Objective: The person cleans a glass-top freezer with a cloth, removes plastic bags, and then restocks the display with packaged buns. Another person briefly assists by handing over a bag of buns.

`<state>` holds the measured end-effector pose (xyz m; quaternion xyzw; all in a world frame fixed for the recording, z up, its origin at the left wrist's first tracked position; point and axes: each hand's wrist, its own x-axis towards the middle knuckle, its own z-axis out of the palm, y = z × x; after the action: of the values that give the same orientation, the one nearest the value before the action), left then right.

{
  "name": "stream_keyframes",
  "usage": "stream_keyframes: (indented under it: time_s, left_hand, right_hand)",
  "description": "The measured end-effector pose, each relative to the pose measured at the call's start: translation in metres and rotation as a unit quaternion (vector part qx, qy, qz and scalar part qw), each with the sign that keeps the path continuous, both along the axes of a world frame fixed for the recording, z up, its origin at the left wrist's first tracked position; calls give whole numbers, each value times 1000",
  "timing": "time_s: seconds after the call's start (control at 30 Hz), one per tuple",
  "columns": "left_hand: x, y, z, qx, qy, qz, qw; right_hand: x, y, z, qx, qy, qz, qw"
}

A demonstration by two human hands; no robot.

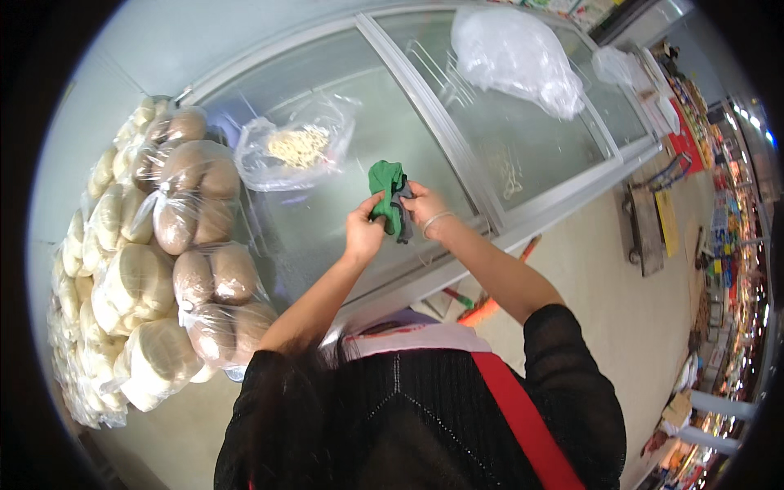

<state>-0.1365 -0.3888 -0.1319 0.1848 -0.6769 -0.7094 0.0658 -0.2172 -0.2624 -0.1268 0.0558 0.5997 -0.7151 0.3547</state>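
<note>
Both hands hold a bunched green and dark grey cloth (387, 184) above the glass lid of a chest freezer (318, 214). My left hand (365, 229) pinches its green part between thumb and fingers. On the grey part, my right hand (424, 205) has its fingers closed; a pale bangle circles that wrist. Beyond my left hand, an open clear plastic bag (251, 156) with pale yellow bits of food (299, 147) lies on the glass. What the cloth is exactly, I cannot tell.
Bagged brown and cream buns or bread (196, 196) are stacked at the left. A large bundle of clear plastic (514, 58) rests on the far glass. At the right stand a flat cart (644, 229) and long shelves of goods (729, 226). An orange broom (481, 311) is beside the freezer.
</note>
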Motion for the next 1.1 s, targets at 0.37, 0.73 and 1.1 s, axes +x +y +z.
stream_keyframes:
  time_s: [0.37,0.73,1.1]
  left_hand:
    - [-63,-211,92,-337,73,162,925]
    - [-19,-189,173,-87,188,75,975]
    - [-23,-45,2,-584,78,-186,786]
  right_hand:
    - [-110,-146,78,55,458,108,880]
    - [-165,-34,162,43,421,215,880]
    - [-74,36,17,507,516,427,542]
